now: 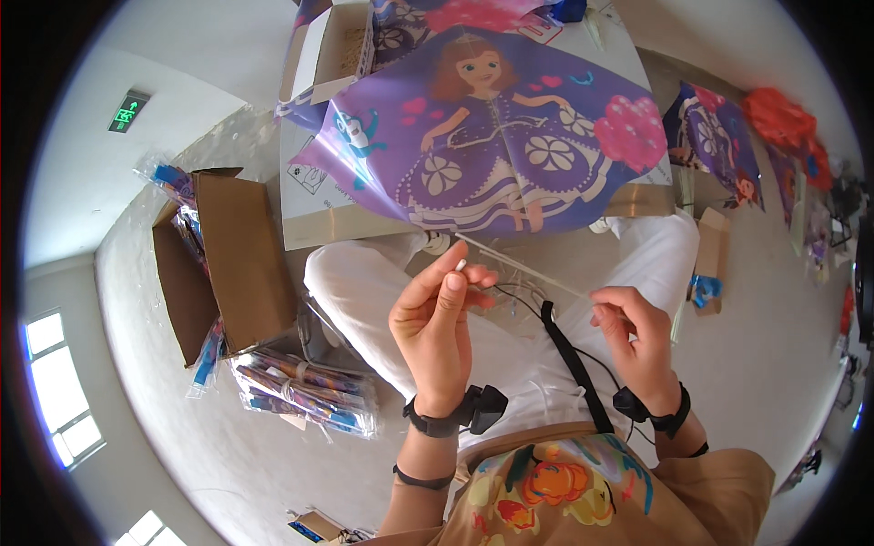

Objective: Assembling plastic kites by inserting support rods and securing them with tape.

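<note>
Over my lap, my left hand (435,318) pinches a small white piece (462,265), like a little plastic cap, between thumb and index finger. My right hand (637,338) grips one end of a thin white rod (523,266), which slants up and left; its far tip lies just beyond my left fingertips. In front of me, a purple printed kite sheet (364,196) with a cartoon princess in a gown is spread on a white-topped table (305,223). The sheet reaches the table's near edge.
An open white box (314,55) with small pieces stands at the table's far left. On the floor at left are a cardboard box (250,264) and plastic-wrapped kite bundles (309,391). Another small carton (710,255) is at right. A black cable (601,364) crosses my lap.
</note>
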A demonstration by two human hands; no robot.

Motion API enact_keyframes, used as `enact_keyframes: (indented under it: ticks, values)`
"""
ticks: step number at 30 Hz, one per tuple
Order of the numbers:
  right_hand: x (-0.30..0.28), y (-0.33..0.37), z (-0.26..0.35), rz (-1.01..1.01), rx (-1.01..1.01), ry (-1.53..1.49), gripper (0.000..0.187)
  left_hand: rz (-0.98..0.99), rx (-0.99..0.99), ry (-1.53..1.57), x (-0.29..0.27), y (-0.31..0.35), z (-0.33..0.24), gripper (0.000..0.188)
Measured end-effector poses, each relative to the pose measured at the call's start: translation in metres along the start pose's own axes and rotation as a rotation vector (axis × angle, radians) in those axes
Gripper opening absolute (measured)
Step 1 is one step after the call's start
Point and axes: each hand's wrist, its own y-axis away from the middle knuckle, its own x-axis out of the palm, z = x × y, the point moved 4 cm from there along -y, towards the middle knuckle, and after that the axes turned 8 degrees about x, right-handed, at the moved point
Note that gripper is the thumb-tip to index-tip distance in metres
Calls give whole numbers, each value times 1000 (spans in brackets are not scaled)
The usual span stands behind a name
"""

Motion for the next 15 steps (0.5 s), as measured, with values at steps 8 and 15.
enact_keyframes:
  ticks: [8, 15]
  values:
    - [2, 3, 10, -52, -177, 72, 7, -20, -62, -9, 4, 3, 5, 17]
    - [3, 6, 2, -60, -147, -2, 5, -66, -155, 76, 4, 3, 9, 18]
